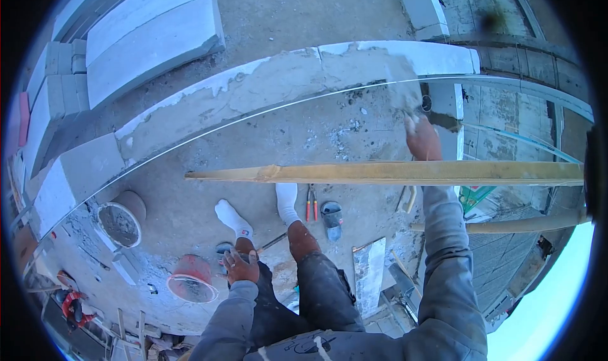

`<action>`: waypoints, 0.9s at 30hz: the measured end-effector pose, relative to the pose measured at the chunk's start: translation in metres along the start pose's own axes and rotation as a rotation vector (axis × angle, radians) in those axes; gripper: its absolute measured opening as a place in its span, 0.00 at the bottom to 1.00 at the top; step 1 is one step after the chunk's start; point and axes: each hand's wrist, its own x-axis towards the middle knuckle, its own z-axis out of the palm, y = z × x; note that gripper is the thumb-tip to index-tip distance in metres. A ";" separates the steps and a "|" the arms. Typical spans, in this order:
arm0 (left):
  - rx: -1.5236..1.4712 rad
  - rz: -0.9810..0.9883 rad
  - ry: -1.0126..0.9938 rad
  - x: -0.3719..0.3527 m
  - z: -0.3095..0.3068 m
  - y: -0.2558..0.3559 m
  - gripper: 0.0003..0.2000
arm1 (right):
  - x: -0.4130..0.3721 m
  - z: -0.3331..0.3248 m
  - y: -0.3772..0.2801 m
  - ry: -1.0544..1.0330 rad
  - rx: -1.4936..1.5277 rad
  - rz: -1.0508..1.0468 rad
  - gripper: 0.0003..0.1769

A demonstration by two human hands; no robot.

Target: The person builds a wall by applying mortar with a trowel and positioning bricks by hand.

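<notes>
My right hand (423, 137) reaches forward at the right, closed around what looks like a trowel (403, 85); its blade is smeared by motion. The blade is over the right part of a curved-looking row of pale blocks (437, 57). Grey mortar (272, 76) coats much of the row's top. A taut white string (253, 114) runs along the row's near side. My left hand (242, 266) rests on my bent leg, fingers spread, with nothing in it.
A wooden beam (380, 173) crosses the view above my right forearm. A mortar bucket (120, 225) and a red bucket (192, 278) stand at left. Red-handled pliers (311, 204) and a slipper (331, 221) lie near my feet. A person in red (73, 307) is at lower left.
</notes>
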 end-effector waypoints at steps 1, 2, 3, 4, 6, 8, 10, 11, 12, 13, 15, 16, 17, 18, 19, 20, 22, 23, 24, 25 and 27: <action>-0.006 -0.004 0.006 -0.001 -0.002 0.000 0.37 | -0.002 -0.002 0.006 0.004 0.003 -0.007 0.21; -0.008 0.001 0.008 -0.003 -0.005 0.000 0.37 | -0.011 -0.004 0.010 -0.023 -0.004 0.090 0.21; -0.012 -0.003 0.011 -0.006 -0.007 -0.003 0.37 | -0.023 -0.005 0.014 -0.056 -0.010 0.180 0.21; -0.023 -0.031 0.022 -0.001 0.005 -0.011 0.37 | -0.038 -0.006 0.018 -0.019 0.032 0.127 0.21; -0.171 0.140 0.158 0.011 0.039 -0.041 0.37 | -0.069 0.032 0.077 -0.087 -0.154 -0.437 0.20; -0.053 0.028 0.086 -0.001 0.018 -0.032 0.36 | -0.104 0.025 0.039 -0.474 0.212 -0.231 0.15; -0.071 -0.054 0.093 -0.012 -0.009 -0.034 0.36 | -0.153 0.000 -0.038 -0.782 0.656 0.414 0.10; -0.070 -0.056 0.089 -0.012 -0.019 -0.040 0.35 | -0.175 0.005 -0.054 -0.970 0.735 0.403 0.09; -0.080 -0.074 0.097 -0.011 -0.021 -0.050 0.35 | -0.191 0.013 -0.071 -1.153 0.809 0.398 0.09; -0.100 -0.090 0.103 -0.012 -0.021 -0.060 0.34 | -0.208 0.021 -0.100 -1.225 0.890 0.380 0.08; -0.125 -0.097 0.108 -0.013 -0.011 -0.079 0.34 | -0.243 0.022 -0.169 -1.395 1.111 0.343 0.07; -0.136 -0.081 0.061 -0.015 -0.003 -0.091 0.35 | -0.250 0.017 -0.211 -1.487 1.260 0.307 0.07; -0.140 -0.061 0.006 -0.009 0.002 -0.100 0.36 | -0.258 0.022 -0.251 -1.485 1.402 0.324 0.08; -0.134 -0.044 0.005 0.002 0.000 -0.108 0.36 | -0.263 0.030 -0.290 -1.476 1.549 0.345 0.08; -0.160 -0.057 0.042 0.017 -0.004 -0.117 0.36 | -0.264 0.044 -0.325 -1.435 1.609 0.252 0.10; -0.184 -0.084 0.059 0.017 -0.002 -0.132 0.37 | -0.258 0.054 -0.361 -1.539 1.738 0.284 0.08; -0.217 -0.109 0.061 0.013 0.009 -0.161 0.38 | -0.246 0.070 -0.436 -1.550 1.945 0.224 0.06; -0.280 -0.093 0.093 0.018 0.013 -0.178 0.38 | -0.237 0.078 -0.466 -1.511 2.004 0.123 0.06; -0.340 -0.076 0.119 0.025 0.016 -0.193 0.38 | -0.230 0.082 -0.490 -1.489 2.006 0.122 0.06; -0.311 -0.130 0.027 0.024 -0.004 -0.192 0.39 | -0.227 0.083 -0.511 -1.365 1.890 0.043 0.05; -0.337 -0.119 -0.008 0.028 -0.006 -0.202 0.39 | -0.245 0.093 -0.524 -1.206 1.688 -0.030 0.04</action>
